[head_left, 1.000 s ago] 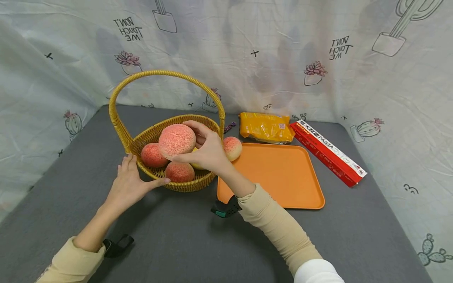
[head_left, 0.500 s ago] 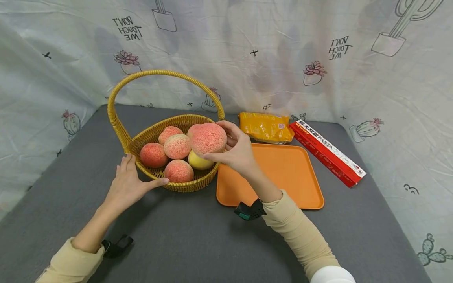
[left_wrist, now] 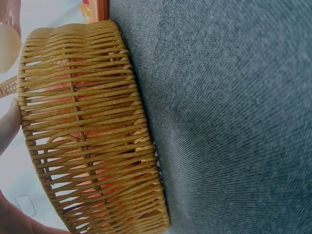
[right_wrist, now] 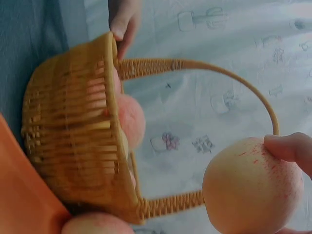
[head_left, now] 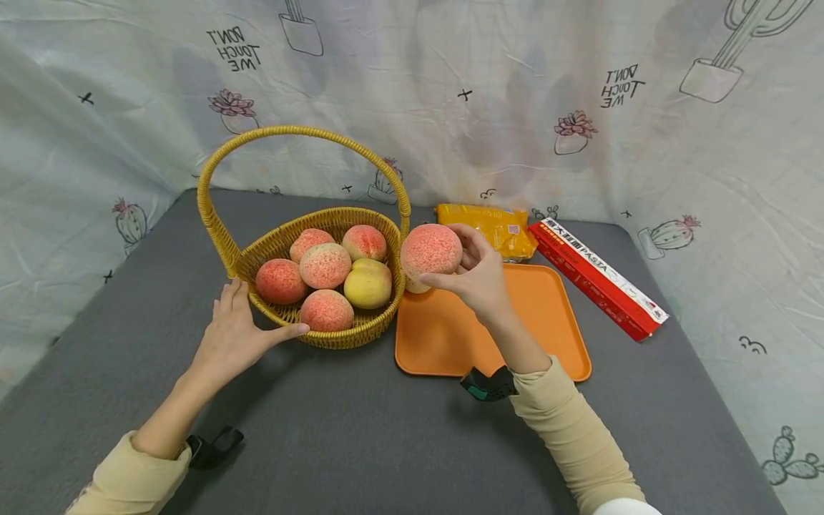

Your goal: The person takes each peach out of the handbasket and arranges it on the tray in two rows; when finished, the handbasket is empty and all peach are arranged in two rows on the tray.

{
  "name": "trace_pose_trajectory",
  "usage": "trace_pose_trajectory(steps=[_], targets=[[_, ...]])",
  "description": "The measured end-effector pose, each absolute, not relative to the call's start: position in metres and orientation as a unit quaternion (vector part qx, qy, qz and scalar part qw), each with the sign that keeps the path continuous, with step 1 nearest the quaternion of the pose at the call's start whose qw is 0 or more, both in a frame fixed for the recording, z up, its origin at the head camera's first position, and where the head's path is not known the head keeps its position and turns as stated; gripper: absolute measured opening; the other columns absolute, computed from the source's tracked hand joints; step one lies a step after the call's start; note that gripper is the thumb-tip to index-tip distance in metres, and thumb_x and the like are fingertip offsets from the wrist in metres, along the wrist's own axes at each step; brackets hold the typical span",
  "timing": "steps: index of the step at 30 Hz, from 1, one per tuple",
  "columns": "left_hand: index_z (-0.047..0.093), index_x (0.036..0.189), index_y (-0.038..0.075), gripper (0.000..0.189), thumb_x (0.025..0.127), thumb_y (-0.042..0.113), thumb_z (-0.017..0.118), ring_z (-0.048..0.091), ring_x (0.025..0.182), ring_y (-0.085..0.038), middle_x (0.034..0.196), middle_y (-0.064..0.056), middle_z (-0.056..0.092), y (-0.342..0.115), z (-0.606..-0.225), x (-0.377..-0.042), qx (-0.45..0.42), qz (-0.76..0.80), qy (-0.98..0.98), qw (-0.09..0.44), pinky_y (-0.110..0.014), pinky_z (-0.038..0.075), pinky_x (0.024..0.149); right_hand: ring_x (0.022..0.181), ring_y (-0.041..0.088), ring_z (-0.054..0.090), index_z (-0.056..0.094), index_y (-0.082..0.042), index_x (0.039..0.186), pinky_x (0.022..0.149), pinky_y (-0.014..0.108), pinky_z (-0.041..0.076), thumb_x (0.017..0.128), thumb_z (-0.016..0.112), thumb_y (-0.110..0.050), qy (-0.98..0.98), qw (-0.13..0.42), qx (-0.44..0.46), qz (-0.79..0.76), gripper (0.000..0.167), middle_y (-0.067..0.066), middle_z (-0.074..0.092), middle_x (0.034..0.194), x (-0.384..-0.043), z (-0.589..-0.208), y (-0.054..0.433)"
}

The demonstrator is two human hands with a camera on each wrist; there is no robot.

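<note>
My right hand (head_left: pixel 478 275) pinches a pink-and-cream peach (head_left: pixel 431 250) between thumb and fingers, above the left end of the orange tray (head_left: pixel 489 336), just right of the basket. In the right wrist view the held peach (right_wrist: pixel 248 190) shows its pale side. Spread over the front left rim of the yellow wicker basket (head_left: pixel 347 339), my left hand (head_left: pixel 234 332) has its thumb along the front and its fingers at the left side. Several peaches (head_left: pixel 325 266), mostly reddish, and a yellow one (head_left: pixel 368 284) lie inside. Another peach (head_left: pixel 417 287) rests by the tray's left corner, mostly hidden behind the held one.
Behind the tray lies an orange-yellow plastic packet (head_left: pixel 502 229). A long red and white pasta box (head_left: pixel 599 279) sits slanted at the right. The basket's tall arched handle (head_left: pixel 302 131) stands upright. A printed curtain (head_left: pixel 412 93) hangs behind the grey table (head_left: pixel 360 436).
My right hand has carried the peach out of the basket and to the right, over its right rim to the tray's side. The left hand and basket have stayed in place.
</note>
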State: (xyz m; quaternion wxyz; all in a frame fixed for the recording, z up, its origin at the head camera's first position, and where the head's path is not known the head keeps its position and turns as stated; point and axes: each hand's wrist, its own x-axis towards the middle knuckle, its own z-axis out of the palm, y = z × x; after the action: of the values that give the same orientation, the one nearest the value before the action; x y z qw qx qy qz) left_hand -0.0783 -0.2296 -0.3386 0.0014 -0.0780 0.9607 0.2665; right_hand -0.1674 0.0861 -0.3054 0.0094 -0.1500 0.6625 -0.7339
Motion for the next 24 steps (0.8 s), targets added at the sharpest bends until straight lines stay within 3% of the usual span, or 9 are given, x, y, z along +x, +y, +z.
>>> trace_pose_trajectory(steps=[7,12,24], targets=[[0.005,0.150,-0.014,0.127,0.075,0.063,0.074,0.012,0.129,-0.068,0.152,-0.039,0.005,-0.230,-0.338,-0.078,-0.081,0.267,0.960,0.004,-0.076,0.023,0.096,0.118,0.030,0.057,0.045,0.004,0.135,0.091,0.033,0.052,0.071,0.075,0.018,0.693,0.010,-0.083,-0.716,0.072,0.015,0.051,0.129,-0.183,-0.312,0.104],[0.005,0.150,-0.014,0.128,0.075,0.063,0.074,0.012,0.129,-0.068,0.152,-0.040,0.005,-0.230,-0.339,-0.076,-0.082,0.268,0.960,0.001,-0.077,0.024,0.095,0.121,0.030,0.053,0.043,0.003,0.137,0.098,0.038,0.048,0.074,0.077,0.010,0.729,0.022,-0.027,-0.684,0.072,0.017,0.048,0.134,-0.199,-0.327,0.113],[0.006,0.150,-0.013,0.127,0.074,0.062,0.074,0.013,0.132,-0.064,0.153,-0.038,0.007,-0.230,-0.340,-0.078,-0.082,0.264,0.961,0.000,-0.075,0.026,0.095,0.119,0.030,0.047,0.044,0.000,0.138,0.101,0.039,0.044,0.073,0.083,-0.002,0.768,0.020,0.079,-0.635,0.076,0.017,0.047,0.136,-0.220,-0.358,0.122]])
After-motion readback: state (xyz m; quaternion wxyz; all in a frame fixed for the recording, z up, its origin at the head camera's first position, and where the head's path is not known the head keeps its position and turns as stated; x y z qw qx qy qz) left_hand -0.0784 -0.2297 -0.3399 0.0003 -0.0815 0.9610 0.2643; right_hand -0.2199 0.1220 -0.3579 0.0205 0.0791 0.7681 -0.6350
